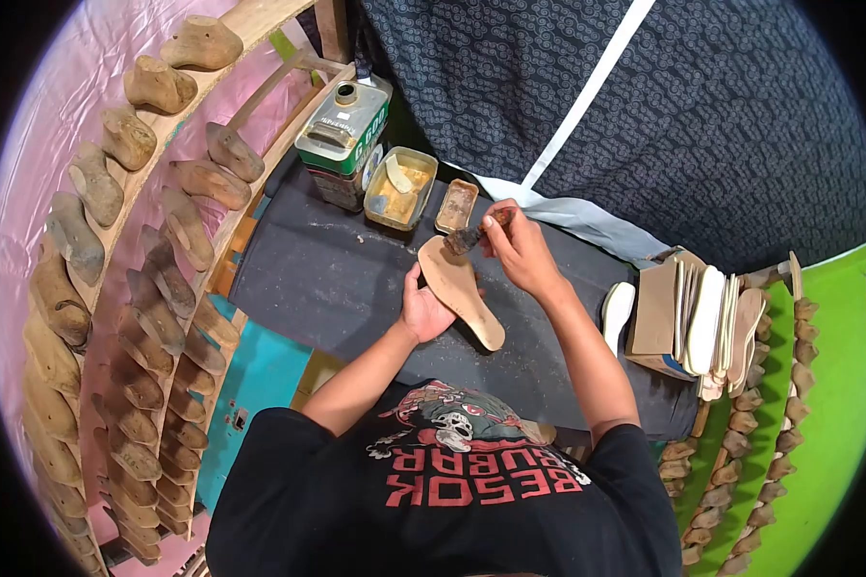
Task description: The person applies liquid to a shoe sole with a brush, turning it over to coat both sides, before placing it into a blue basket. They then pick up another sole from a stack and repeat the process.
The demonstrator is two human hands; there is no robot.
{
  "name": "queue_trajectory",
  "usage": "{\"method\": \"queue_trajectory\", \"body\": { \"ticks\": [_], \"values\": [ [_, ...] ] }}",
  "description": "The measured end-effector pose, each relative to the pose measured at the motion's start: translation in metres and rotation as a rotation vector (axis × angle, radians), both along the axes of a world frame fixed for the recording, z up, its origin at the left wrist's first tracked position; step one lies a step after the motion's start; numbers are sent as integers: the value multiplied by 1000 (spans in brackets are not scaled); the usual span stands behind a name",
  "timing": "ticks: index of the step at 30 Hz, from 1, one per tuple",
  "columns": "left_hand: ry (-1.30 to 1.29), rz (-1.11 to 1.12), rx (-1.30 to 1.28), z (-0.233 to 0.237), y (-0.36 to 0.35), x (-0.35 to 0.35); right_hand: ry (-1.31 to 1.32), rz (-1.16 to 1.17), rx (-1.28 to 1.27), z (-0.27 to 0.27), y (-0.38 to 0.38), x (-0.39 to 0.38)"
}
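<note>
A tan shoe insole [459,292] lies tilted over the dark tabletop, held by my left hand [423,310] with the thumb at its edge and the other fingers hidden beneath. In my right hand [522,248] is a brush [464,239] whose handle is pinched between thumb and fingers. Its dark, caked bristles meet the wide end of the insole in this view. Just behind the brush stands a small rectangular tin [456,206] with brownish residue inside.
A larger tub [401,188] holds yellowish residue and a pale scraper-like piece. Beside it stands a green-and-white metal can [344,139]. At right, a box [653,313] is packed with insoles, near a white insole [618,315]. Wooden shoe lasts [160,85] line racks on both sides.
</note>
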State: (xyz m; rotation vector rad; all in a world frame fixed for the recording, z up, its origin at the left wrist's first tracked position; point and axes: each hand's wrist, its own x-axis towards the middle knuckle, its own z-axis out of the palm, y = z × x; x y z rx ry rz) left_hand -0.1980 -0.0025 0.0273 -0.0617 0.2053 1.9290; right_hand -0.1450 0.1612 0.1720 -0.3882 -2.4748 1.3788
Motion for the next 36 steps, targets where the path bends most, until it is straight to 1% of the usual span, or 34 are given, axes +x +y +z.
{"method": "queue_trajectory", "body": {
  "ticks": [1,2,3,5,6,7,8,9,10,11,12,13,15,16,17,19,20,22,23,25,26,27,29,30,33,35,36],
  "values": [
    [-2,39,-34,5,0,1,-12,30,95,1,0,-2],
    [104,-41,41,0,-3,-1,-9,29,123,3,-2,-3],
    [109,-41,43,1,-3,-1,-4,29,125,8,-5,-3],
    [194,-35,-10,3,-2,1,30,69,250,14,-11,-3],
    [205,-39,-37,8,-3,2,30,68,250,14,-13,-2],
    [205,-40,-37,3,-4,-1,44,117,342,14,-15,0],
    [256,-75,-1,-6,-4,-6,57,165,433,13,-16,1],
    [308,-109,33,1,-6,-9,57,164,431,16,-21,4],
    [306,-87,-37,7,-8,-7,47,245,452,20,-27,9],
    [307,-87,-39,13,-8,-6,36,325,473,24,-33,15],
    [230,-45,-137,25,-9,-5,34,349,455,28,-41,19],
    [154,-4,-235,30,-11,-3,33,346,453,27,-42,21],
    [177,-35,-209,24,-15,-5,53,326,473,27,-38,22],
    [215,-118,-105,18,-16,-6,84,280,397,29,-35,21],
    [254,-201,0,12,-16,-7,120,216,409,32,-31,18],
    [243,-197,0,17,-16,-2,137,128,423,29,-24,14],
    [236,-207,-10,20,-16,-1,141,128,424,27,-25,14],
    [240,-211,16,22,-19,-1,138,159,535,27,-34,19],
    [240,-207,15,22,-19,-1,139,230,522,27,-41,25],
    [140,-102,-154,34,-23,3,123,297,518,28,-54,33],
    [151,-88,-158,38,-24,5,146,320,467,28,-58,35],
    [152,-87,-160,37,-25,5,147,320,465,28,-57,35],
    [241,-124,-124,33,-29,8,127,281,395,30,-52,33],
    [198,-215,19,32,-28,7,137,245,399,32,-46,30],
    [192,-241,-30,29,-27,13,203,155,412,31,-30,18],
    [202,-235,-45,30,-25,13,194,146,455,29,-32,21],
    [200,-239,34,32,-25,10,182,136,497,29,-36,24]
  ]
}}
